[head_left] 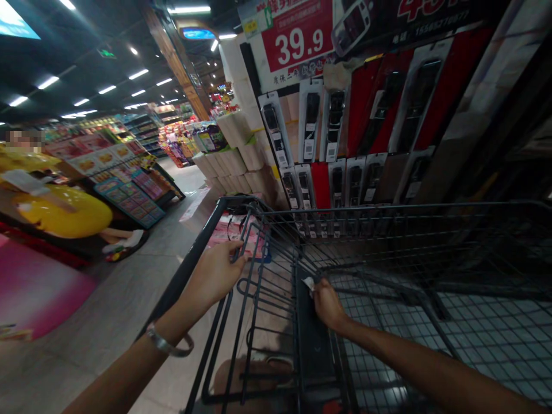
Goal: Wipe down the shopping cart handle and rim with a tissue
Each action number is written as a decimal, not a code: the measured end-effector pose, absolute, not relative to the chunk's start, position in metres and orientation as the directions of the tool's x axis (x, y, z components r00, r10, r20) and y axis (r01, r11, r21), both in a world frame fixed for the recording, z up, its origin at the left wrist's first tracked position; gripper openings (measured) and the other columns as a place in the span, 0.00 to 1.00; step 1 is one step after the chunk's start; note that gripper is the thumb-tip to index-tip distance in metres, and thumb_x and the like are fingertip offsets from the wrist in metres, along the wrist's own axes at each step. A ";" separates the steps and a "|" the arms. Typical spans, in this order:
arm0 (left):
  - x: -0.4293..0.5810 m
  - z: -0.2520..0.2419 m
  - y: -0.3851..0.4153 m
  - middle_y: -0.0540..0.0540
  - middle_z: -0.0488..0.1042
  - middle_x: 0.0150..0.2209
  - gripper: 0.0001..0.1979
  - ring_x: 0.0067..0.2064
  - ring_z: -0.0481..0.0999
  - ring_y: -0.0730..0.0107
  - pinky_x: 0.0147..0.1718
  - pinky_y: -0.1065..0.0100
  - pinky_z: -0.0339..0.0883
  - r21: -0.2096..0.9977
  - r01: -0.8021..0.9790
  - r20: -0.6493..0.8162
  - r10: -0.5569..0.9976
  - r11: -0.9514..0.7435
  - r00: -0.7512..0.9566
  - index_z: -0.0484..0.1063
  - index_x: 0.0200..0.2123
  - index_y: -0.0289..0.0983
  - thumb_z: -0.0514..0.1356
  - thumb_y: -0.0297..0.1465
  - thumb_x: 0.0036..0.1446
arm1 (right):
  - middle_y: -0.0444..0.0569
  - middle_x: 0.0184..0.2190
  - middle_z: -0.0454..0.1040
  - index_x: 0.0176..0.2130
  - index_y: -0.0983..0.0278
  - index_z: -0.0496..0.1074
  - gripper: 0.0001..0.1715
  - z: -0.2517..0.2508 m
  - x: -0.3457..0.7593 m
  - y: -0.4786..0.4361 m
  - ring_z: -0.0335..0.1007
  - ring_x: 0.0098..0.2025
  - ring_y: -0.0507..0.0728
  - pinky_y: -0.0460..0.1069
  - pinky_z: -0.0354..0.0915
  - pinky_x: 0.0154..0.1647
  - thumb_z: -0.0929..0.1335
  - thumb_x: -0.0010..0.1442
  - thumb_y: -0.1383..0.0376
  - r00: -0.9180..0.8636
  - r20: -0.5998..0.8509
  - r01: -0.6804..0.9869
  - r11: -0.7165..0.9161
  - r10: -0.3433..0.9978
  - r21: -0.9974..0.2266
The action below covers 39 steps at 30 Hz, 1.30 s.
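Head view: left hand [215, 276] is gripping shopping cart [200, 238] wire, right hand [328, 305] is clenching on its flap [313, 345]; steering step, likely needing clearance from rack [336, 126]

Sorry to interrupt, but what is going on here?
A person is in a supermarket aisle with a black wire shopping cart. Their left hand grips the wire at its near end. The right hand rests on the black seat panel, seemingly pinching a small white slip. Packaged goods hang under a 39.9 price sign.
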<state>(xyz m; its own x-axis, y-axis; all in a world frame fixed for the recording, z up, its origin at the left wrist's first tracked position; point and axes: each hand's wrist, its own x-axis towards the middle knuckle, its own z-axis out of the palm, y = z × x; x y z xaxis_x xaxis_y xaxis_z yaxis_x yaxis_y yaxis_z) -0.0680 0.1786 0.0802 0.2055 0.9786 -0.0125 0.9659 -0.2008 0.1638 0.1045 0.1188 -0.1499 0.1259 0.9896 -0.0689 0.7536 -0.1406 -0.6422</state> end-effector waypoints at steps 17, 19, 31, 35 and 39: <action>-0.064 0.084 0.176 0.41 0.76 0.47 0.21 0.45 0.76 0.63 0.45 0.68 0.66 0.152 0.970 -0.027 0.980 -0.192 0.198 0.70 0.50 0.33 0.52 0.32 0.54 | 0.54 0.31 0.78 0.32 0.69 0.77 0.14 -0.068 0.062 0.191 0.72 0.33 0.54 0.43 0.54 0.26 0.63 0.58 0.71 0.271 -0.196 0.422 -0.299 0.942 -0.856; -0.064 0.084 0.176 0.41 0.75 0.48 0.21 0.45 0.76 0.63 0.45 0.68 0.67 0.147 0.972 -0.028 0.981 -0.185 0.191 0.70 0.50 0.33 0.52 0.32 0.54 | 0.52 0.30 0.77 0.31 0.69 0.77 0.13 -0.048 0.058 0.196 0.71 0.32 0.53 0.43 0.52 0.25 0.63 0.58 0.70 0.256 -0.173 0.407 -0.269 0.951 -0.873; -0.064 0.086 0.175 0.40 0.77 0.45 0.23 0.40 0.78 0.64 0.39 0.69 0.68 0.171 0.967 -0.046 0.979 -0.189 0.199 0.69 0.51 0.32 0.51 0.34 0.54 | 0.52 0.37 0.71 0.40 0.66 0.74 0.15 -0.056 0.056 0.180 0.67 0.40 0.54 0.45 0.60 0.40 0.60 0.59 0.73 0.138 0.174 0.582 0.062 0.975 -0.811; -0.063 0.086 0.175 0.42 0.78 0.42 0.21 0.39 0.78 0.63 0.41 0.68 0.68 0.176 0.965 -0.051 0.978 -0.193 0.205 0.71 0.49 0.34 0.51 0.34 0.54 | 0.54 0.42 0.69 0.51 0.64 0.69 0.22 -0.094 0.066 0.167 0.69 0.39 0.55 0.46 0.62 0.39 0.58 0.61 0.73 0.172 0.064 0.658 -0.066 0.983 -0.750; -0.064 0.085 0.176 0.43 0.79 0.40 0.22 0.40 0.78 0.64 0.41 0.68 0.68 0.181 0.967 -0.064 0.979 -0.180 0.194 0.70 0.50 0.34 0.51 0.33 0.54 | 0.54 0.43 0.69 0.54 0.63 0.67 0.23 -0.122 0.077 0.158 0.69 0.42 0.55 0.46 0.62 0.41 0.56 0.63 0.72 0.180 0.017 0.688 -0.113 0.984 -0.716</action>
<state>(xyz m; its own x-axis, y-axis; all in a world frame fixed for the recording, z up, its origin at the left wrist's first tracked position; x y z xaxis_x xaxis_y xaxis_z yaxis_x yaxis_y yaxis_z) -0.0637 0.1764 0.0851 0.1939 0.9789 -0.0641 0.9669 -0.1797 0.1810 0.0772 0.1578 -0.1221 0.1795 0.9836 0.0171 0.6884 -0.1132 -0.7164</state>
